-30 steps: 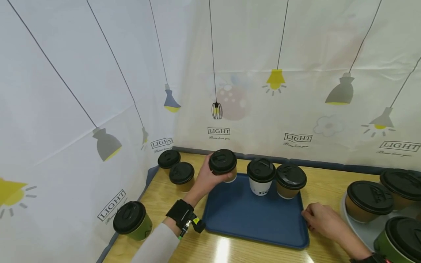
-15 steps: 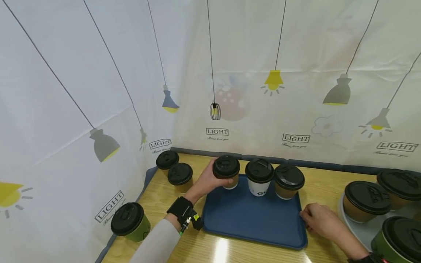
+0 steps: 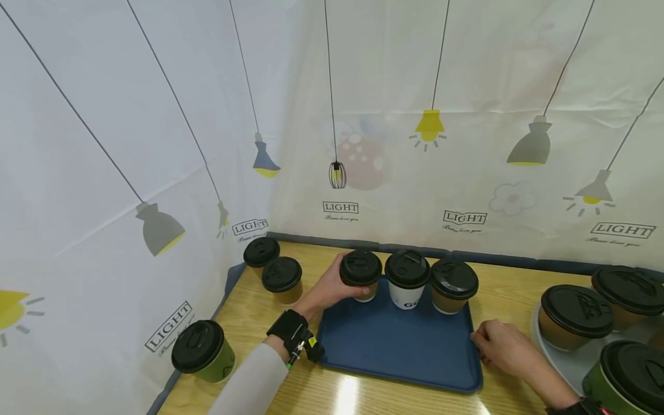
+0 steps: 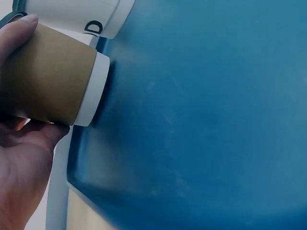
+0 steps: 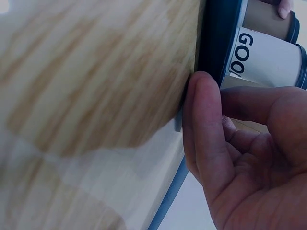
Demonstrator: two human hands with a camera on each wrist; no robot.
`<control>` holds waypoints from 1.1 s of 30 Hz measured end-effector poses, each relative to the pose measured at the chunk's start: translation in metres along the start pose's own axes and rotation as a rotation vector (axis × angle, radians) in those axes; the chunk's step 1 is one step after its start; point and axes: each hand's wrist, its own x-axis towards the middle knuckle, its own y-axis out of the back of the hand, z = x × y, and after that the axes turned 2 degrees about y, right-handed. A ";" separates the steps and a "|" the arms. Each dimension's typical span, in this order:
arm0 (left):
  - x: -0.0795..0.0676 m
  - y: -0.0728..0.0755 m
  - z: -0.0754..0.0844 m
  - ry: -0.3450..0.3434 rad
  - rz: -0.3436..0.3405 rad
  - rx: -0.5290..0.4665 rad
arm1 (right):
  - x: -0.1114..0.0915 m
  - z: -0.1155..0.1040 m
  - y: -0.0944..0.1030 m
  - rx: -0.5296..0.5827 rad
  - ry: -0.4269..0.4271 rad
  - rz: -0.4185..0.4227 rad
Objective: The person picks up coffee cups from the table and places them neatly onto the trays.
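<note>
Brown cup [image 3: 362,275], gripped by left hand [image 3: 332,288], is over back-left corner of tray [image 3: 399,346], just beside white cup [image 3: 407,285]; base contact I cannot tell. Right hand [image 3: 502,344] pinches tray's near-side right edge. I judge step as placing; next calls for level settling, then release.

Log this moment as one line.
left hand: grips brown cup at far left of blue tray | right hand: holds tray's right edge | white cup, other brown cup: on tray
</note>
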 end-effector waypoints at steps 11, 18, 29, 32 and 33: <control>-0.008 0.003 -0.007 0.033 -0.011 0.019 | 0.002 -0.003 -0.001 0.003 0.000 -0.023; -0.036 0.010 0.002 0.176 0.012 -0.026 | 0.002 -0.004 -0.002 0.015 0.012 -0.036; -0.100 -0.002 0.022 -0.182 0.483 0.044 | 0.003 -0.001 -0.004 0.002 -0.002 -0.049; -0.101 -0.005 0.019 -0.343 0.684 0.125 | 0.002 0.000 -0.002 -0.008 0.001 -0.043; -0.101 -0.006 0.018 -0.384 0.743 0.150 | 0.002 0.000 -0.001 -0.008 0.001 -0.042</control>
